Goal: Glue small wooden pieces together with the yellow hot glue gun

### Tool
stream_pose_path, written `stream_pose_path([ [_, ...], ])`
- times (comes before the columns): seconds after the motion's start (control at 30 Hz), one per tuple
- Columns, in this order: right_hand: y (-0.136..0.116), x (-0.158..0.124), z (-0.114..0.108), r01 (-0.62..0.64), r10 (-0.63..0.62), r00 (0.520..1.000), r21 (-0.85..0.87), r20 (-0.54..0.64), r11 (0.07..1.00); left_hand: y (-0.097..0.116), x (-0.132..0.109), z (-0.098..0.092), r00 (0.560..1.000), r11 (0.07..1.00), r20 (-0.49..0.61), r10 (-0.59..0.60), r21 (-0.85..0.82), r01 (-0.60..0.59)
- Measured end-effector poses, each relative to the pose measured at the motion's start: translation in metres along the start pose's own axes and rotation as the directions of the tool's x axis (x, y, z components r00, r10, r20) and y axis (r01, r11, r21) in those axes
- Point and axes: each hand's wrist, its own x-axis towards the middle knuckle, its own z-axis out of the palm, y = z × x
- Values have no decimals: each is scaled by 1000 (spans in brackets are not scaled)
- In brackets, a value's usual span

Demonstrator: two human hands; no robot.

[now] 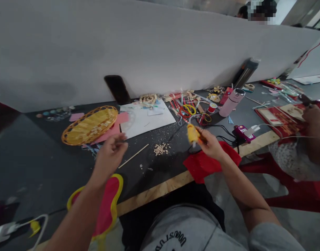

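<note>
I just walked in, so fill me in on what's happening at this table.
A person holds a yellow tool, possibly a glue gun, in the right hand. The left hand is near the yellow basket, fingers curled; whether it pinches anything is too small to tell. Between the hands, a pile of small pale pieces lies on the dark tabletop, with a thin stick beside it. More pale pieces sit in the basket.

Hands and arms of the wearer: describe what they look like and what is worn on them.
The left hand and right hand wear no gloves, and no watch or band shows at either wrist. The right arm has a short grey sleeve with no visible marking; the left arm shows no sleeve in view.
</note>
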Motion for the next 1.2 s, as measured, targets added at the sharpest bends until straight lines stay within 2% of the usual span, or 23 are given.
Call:
stream_pose_path([
  [0.07,-1,0,7,153,-126,985,-270,115,951,10,-6,11,987,995,161,-8,-98,24],
  [0.1,-2,0,10,217,-165,971,-347,173,912,14,-10,16,973,993,230,12,-121,16],
  [0.17,-6,-2,16,310,-225,945,-429,238,849,22,-15,27,938,989,338,73,-147,-24],
  [0.23,-9,-4,20,364,-276,928,-458,249,811,28,-20,35,918,986,387,87,-164,-24],
  [0.33,-12,-7,22,386,-319,922,-442,220,810,35,-23,43,899,979,431,71,-201,19],
  [0.43,-11,-6,23,347,-305,938,-419,166,839,41,-24,47,871,971,486,78,-237,44],
  [0.57,-13,-4,25,286,-305,952,-468,35,836,51,-20,52,855,973,507,107,-229,14],
  [0.63,-16,-4,26,299,-328,944,-506,33,809,56,-14,57,856,976,501,125,-220,-14],
  [0.77,-23,-2,27,290,-297,950,-610,92,737,69,-2,70,833,984,532,156,-155,-85],
  [0.93,-33,-1,33,252,-284,956,-679,66,689,84,0,79,832,972,503,233,-101,-211],
  [1.1,-43,-3,36,137,-92,990,-688,103,713,89,-1,76,809,937,499,310,-16,-349],
  [1.2,-48,-3,35,68,83,974,-623,211,779,85,-1,77,759,877,513,400,26,-480],
])
